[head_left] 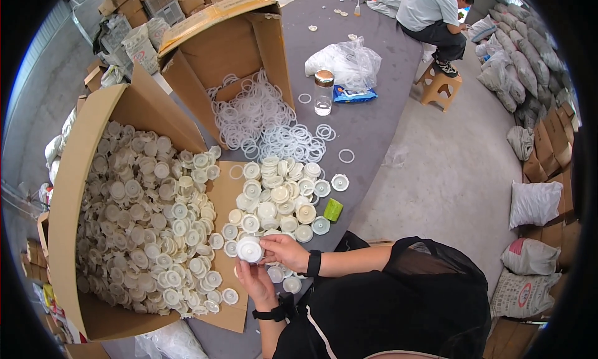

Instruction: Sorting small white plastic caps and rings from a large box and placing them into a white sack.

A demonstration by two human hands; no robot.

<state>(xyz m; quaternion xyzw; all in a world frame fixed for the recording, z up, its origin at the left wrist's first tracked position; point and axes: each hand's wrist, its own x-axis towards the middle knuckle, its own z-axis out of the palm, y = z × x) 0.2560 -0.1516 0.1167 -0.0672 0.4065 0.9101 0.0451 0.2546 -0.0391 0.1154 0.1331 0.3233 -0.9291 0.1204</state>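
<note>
A white round plastic cap (250,250) with a raised centre is held between my two hands. My right hand (288,252) pinches its right edge, while the fingers of my left hand (255,283) close on its lower side. Just beyond them a heap of similar off-white caps (268,211) lies on the table and a cardboard flap (225,200). On the left, a big open carton (60,216) lies tipped with many more caps (140,209) spilling toward me. Translucent plastic rings (293,142) spread out from a second tipped carton (218,41) farther back.
A green block-shaped piece (332,210) sits by the caps. Behind the rings stand a clear bottle (323,97), a blue wipes pack (355,95) and a plastic bag (346,63) on the grey table (380,135). A person (433,19) sits on a stool (441,88); sacks (523,66) line the right.
</note>
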